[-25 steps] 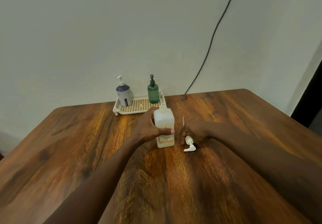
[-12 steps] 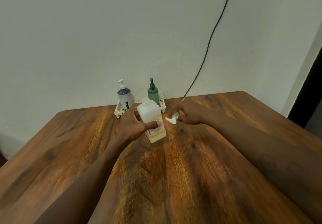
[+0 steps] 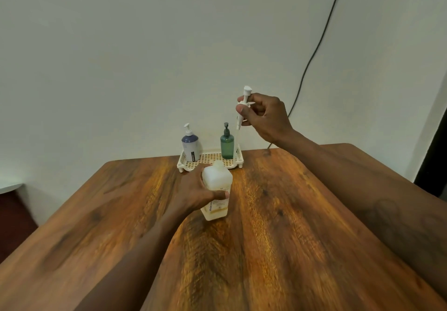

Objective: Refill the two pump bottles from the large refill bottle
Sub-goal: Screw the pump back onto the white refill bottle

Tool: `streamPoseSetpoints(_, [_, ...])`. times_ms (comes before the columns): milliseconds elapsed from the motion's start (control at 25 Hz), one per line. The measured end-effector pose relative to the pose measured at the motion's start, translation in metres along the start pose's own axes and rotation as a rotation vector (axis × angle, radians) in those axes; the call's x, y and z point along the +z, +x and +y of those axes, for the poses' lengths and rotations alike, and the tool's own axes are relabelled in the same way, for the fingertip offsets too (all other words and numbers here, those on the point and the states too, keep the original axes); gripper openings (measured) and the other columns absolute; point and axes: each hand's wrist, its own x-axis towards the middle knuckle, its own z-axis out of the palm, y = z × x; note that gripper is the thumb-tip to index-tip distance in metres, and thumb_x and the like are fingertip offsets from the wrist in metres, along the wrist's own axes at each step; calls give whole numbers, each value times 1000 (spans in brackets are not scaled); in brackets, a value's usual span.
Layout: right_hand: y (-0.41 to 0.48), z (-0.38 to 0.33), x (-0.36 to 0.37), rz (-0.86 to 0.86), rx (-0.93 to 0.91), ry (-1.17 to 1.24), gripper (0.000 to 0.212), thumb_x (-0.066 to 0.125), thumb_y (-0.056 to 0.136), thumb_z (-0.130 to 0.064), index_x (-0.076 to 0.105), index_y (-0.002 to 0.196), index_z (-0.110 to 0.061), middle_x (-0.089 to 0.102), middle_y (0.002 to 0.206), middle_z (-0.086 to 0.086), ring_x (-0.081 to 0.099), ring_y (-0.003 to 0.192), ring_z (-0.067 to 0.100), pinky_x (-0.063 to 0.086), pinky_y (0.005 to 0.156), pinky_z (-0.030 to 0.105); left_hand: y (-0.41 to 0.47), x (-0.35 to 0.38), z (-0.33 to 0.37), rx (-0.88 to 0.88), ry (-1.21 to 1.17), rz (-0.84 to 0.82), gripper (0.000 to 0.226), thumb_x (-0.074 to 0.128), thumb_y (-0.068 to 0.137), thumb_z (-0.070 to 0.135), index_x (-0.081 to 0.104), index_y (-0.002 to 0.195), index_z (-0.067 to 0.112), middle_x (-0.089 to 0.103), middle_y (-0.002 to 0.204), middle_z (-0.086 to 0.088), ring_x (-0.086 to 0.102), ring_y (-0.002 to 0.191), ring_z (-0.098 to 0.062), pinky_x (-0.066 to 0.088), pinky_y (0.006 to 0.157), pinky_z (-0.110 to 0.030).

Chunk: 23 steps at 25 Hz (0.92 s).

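Observation:
The large white refill bottle (image 3: 217, 182) stands on the wooden table (image 3: 278, 226), its neck uncapped. My left hand (image 3: 196, 191) grips its side. My right hand (image 3: 264, 117) is raised above the table's far edge and holds a white pump head (image 3: 244, 103) upright, its thin tube hanging down. Behind the refill bottle, a white perforated tray (image 3: 210, 159) holds two pump bottles: a blue-and-white pump bottle (image 3: 190, 146) on the left and a green pump bottle (image 3: 227, 144) on the right, both with pumps on.
A black cable (image 3: 314, 51) runs down the white wall to the table's far right corner. A dark doorway edge (image 3: 435, 151) stands at the right. Part of a white object (image 3: 9, 187) shows at the far left.
My right hand lifted the pump head off the table and raised it high above the tray. The refill bottle was slid toward the tray, then stayed upright in my left hand.

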Motion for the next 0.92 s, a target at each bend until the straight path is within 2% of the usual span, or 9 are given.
streamPoseSetpoints(80, [4, -7, 1, 31, -13, 31, 31, 71, 95, -21, 69, 120, -3, 76, 99, 14, 77, 87, 20, 65, 73, 40, 0, 3, -1, -15, 30, -19, 95, 95, 62, 41, 46, 142, 29, 61, 130, 5, 60, 117, -18, 57, 88, -34])
streamPoseSetpoints(160, [6, -11, 0, 42, -3, 74, 30, 71, 95, -20, 69, 120, -2, 76, 100, 16, 77, 88, 21, 65, 73, 42, -1, 4, -1, -23, 54, -32, 94, 96, 59, 42, 48, 140, 30, 62, 131, 3, 60, 117, -19, 57, 94, -39])
streamPoseSetpoints(320, [4, -16, 5, 17, 40, 139, 29, 70, 95, -17, 69, 120, -1, 76, 99, 17, 78, 86, 22, 65, 74, 43, -3, 4, 4, -8, 29, -14, 94, 95, 61, 43, 47, 141, 28, 62, 132, 3, 58, 111, -14, 55, 90, -34])
streamPoseSetpoints(400, [4, -17, 7, 19, 48, 163, 27, 70, 96, -16, 69, 119, -1, 76, 98, 18, 78, 86, 23, 65, 75, 44, -3, 3, 10, -3, 18, -2, 95, 96, 62, 42, 46, 142, 27, 61, 133, 2, 58, 114, -16, 53, 88, -32])
streamPoseSetpoints(680, [4, -16, 6, 12, 49, 174, 29, 70, 96, -16, 68, 120, -1, 75, 99, 18, 78, 87, 24, 65, 76, 46, -4, 2, 15, 13, 37, -2, 96, 96, 62, 42, 46, 143, 28, 60, 137, 1, 59, 121, -20, 53, 92, -35])
streamPoseSetpoints(800, [0, -12, 11, -42, 72, 190, 31, 73, 94, -18, 69, 119, 0, 77, 98, 17, 78, 87, 26, 64, 77, 49, -4, 1, 22, 29, 5, 27, 95, 95, 63, 45, 47, 143, 27, 62, 134, 2, 59, 113, -15, 51, 84, -27])
streamPoseSetpoints(920, [-7, -6, 15, -95, 97, 221, 30, 77, 90, -17, 72, 114, 1, 77, 100, 16, 78, 90, 27, 63, 79, 50, -3, -4, 32, 43, -102, 82, 88, 94, 65, 44, 49, 139, 27, 60, 117, 11, 57, 104, -9, 43, 68, -15])
